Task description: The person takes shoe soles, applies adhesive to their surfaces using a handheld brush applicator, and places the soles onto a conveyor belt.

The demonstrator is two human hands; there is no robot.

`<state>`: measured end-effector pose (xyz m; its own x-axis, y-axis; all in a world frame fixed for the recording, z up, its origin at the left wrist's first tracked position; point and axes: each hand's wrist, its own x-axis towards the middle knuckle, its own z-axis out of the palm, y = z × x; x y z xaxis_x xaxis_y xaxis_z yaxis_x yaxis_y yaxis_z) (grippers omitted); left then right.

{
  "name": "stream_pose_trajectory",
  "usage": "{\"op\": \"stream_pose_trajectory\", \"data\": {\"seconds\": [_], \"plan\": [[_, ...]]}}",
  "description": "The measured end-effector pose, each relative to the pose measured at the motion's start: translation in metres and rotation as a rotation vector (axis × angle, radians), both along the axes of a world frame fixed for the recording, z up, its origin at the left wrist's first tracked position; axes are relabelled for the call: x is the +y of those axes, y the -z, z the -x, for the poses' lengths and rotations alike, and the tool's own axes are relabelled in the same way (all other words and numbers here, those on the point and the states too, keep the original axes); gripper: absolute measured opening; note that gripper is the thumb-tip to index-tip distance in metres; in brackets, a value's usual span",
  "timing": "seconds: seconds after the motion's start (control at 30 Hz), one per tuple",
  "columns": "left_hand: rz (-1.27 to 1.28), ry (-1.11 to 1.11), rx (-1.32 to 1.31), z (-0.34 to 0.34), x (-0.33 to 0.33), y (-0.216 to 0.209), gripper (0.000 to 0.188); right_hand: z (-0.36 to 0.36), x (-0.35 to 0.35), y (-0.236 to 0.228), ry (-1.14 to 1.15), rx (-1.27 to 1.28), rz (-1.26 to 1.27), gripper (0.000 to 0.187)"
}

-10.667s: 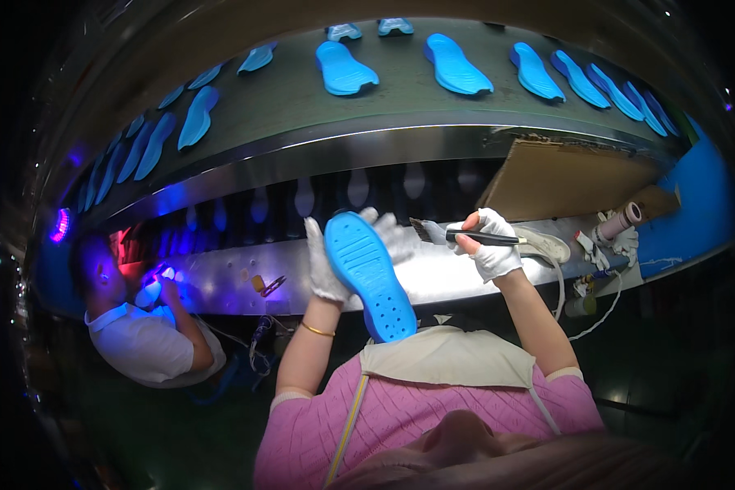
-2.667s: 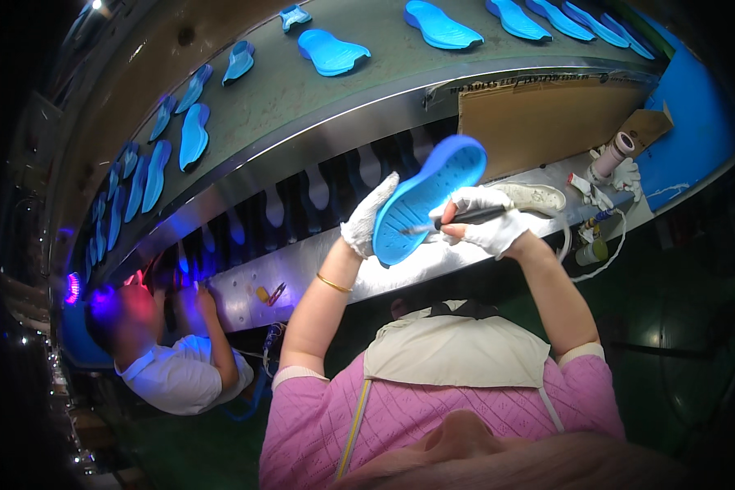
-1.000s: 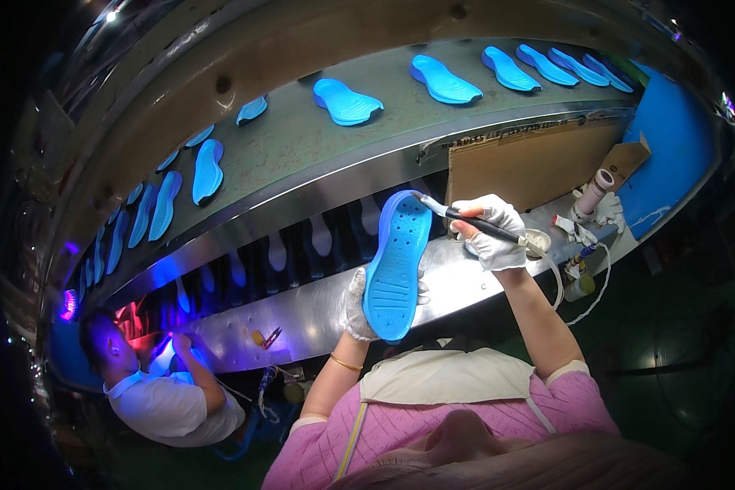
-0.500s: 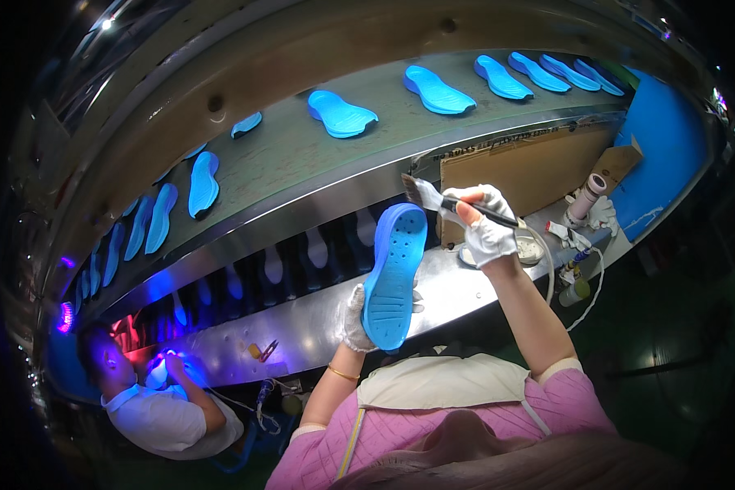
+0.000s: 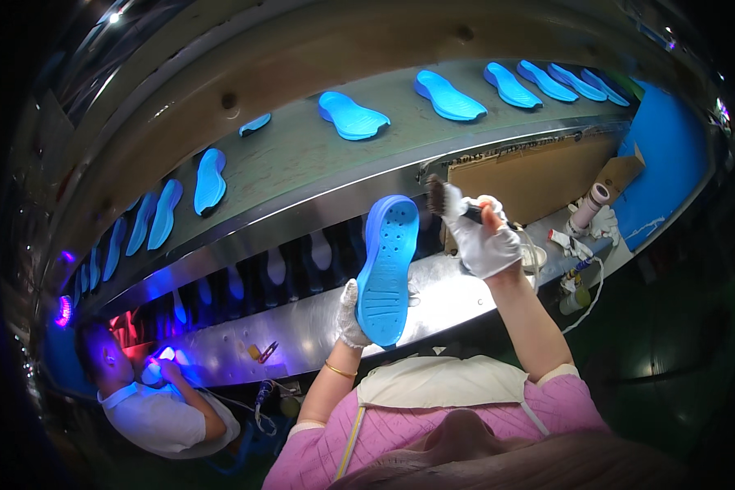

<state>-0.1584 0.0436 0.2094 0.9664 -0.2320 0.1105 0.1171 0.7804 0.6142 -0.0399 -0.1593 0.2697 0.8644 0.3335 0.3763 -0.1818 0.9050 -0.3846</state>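
A blue shoe sole (image 5: 389, 273) with small holes and ridges stands nearly upright before me, tilted a little. My left hand (image 5: 350, 317), in a white glove, grips its lower left edge; some of the fingers are hidden behind it. To the right of the sole, my gloved right hand (image 5: 490, 243) is closed round the dark handle of a flat paintbrush (image 5: 438, 198). Its dark bristles point up and left, apart from the sole. Bare fingertips show through the right glove.
Several blue soles (image 5: 449, 96) lie along a conveyor belt (image 5: 282, 163) beyond a metal worktable (image 5: 302, 331). Cardboard (image 5: 539, 175) leans at the right, beside a pink bottle (image 5: 588, 206). At the left sits a co-worker (image 5: 167, 408) under purple light.
The right hand has turned, and the brush has swung away from the sole to the right, bristles more upright. The sole has tilted slightly in my left hand. The view has shifted a little.
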Motion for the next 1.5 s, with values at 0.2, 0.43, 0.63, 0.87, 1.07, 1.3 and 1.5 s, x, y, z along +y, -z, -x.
{"op": "stream_pose_trajectory", "data": {"seconds": [0.2,0.43,0.63,0.87,1.07,1.3,1.5], "plan": [[0.093,0.039,-0.234,-0.031,0.019,-0.058,0.087,0.012,-0.012,-0.006,-0.053,0.034,0.019,0.006],[0.508,-0.244,-0.163,-0.101,0.093,-0.128,0.082,0.021,-0.005,0.010,-0.090,0.045,0.093,0.009],[-0.519,-0.449,-0.091,-0.095,0.110,-0.112,0.040,0.027,-0.017,0.029,-0.006,0.037,0.313,0.012],[-2.517,-1.423,-0.314,-0.056,0.258,-0.136,0.030,0.025,-0.014,0.051,0.032,-0.098,0.784,0.018],[-2.215,-1.396,-0.245,-0.036,0.249,-0.121,0.019,0.025,-0.008,0.057,0.024,-0.032,1.005,0.018],[-0.831,-1.686,-0.433,0.014,0.159,-0.171,0.034,0.014,-0.024,0.067,0.043,-0.031,0.849,0.017],[-0.289,-0.480,-0.593,0.018,0.115,-0.172,0.050,0.018,-0.022,0.059,0.072,-0.008,0.815,0.018]]}}
